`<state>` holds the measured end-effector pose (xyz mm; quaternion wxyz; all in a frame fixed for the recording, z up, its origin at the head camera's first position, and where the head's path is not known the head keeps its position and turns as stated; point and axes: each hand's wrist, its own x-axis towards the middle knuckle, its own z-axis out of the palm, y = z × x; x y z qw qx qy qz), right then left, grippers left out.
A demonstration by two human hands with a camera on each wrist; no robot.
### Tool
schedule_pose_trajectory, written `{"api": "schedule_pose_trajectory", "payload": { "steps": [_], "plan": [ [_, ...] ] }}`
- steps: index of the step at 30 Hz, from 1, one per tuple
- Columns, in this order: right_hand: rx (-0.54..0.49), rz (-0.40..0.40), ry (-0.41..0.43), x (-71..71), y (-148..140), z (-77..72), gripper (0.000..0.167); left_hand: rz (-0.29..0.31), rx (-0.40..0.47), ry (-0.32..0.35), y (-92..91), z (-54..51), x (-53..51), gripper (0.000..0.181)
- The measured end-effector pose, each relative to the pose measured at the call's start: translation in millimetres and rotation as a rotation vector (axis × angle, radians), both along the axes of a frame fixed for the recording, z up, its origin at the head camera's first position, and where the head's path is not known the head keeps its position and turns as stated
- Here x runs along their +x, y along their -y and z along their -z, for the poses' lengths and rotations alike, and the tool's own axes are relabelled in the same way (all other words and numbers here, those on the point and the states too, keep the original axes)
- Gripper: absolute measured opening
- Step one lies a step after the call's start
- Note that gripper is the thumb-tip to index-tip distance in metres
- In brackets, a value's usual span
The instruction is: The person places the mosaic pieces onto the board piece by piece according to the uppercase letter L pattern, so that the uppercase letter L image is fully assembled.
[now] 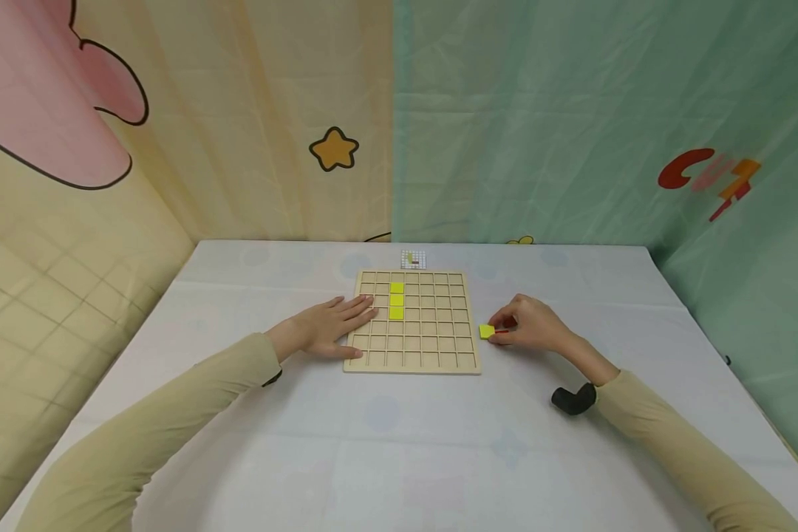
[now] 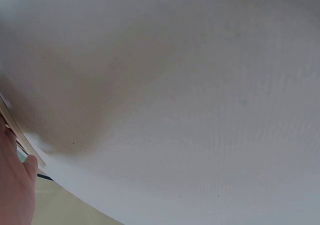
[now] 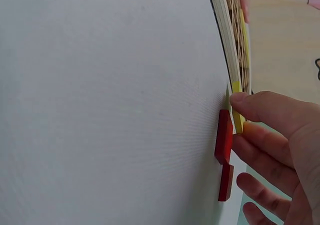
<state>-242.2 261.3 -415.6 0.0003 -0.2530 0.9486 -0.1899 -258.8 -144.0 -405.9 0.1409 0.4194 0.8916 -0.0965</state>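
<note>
A wooden grid board (image 1: pixel 432 341) lies on the white table, with several yellow squares (image 1: pixel 397 301) in one column left of its middle. The left hand (image 1: pixel 329 326) rests with spread fingers on the board's left edge. Just off the right edge, the right hand (image 1: pixel 532 324) pinches a yellow piece (image 1: pixel 487 332) between thumb and fingers. The right wrist view shows this yellow piece (image 3: pixel 236 107) held edge-on by the right hand (image 3: pixel 280 145), beside red pieces (image 3: pixel 224 137) on the table. In the left wrist view, the left hand (image 2: pixel 17 185) touches the board's edge.
A small printed card (image 1: pixel 413 259) with a grid pattern lies behind the board. Patterned curtains stand behind and at both sides of the white table (image 1: pixel 372 458). A black device (image 1: pixel 574 400) sits at the right wrist.
</note>
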Motion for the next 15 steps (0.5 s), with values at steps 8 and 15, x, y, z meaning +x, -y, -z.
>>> {"api": "schedule_pose_trajectory", "payload": {
  "steps": [8,15],
  "plan": [
    [0.014,0.088,0.010,-4.0,8.7,-6.9,0.021,0.011,0.021,-0.008,1.3,1.9,-0.9,0.084],
    [-0.012,0.139,0.006,-5.7,20.7,-14.9,0.027,-0.001,0.004,0.000,0.6,0.2,-0.1,0.084]
  ]
}}
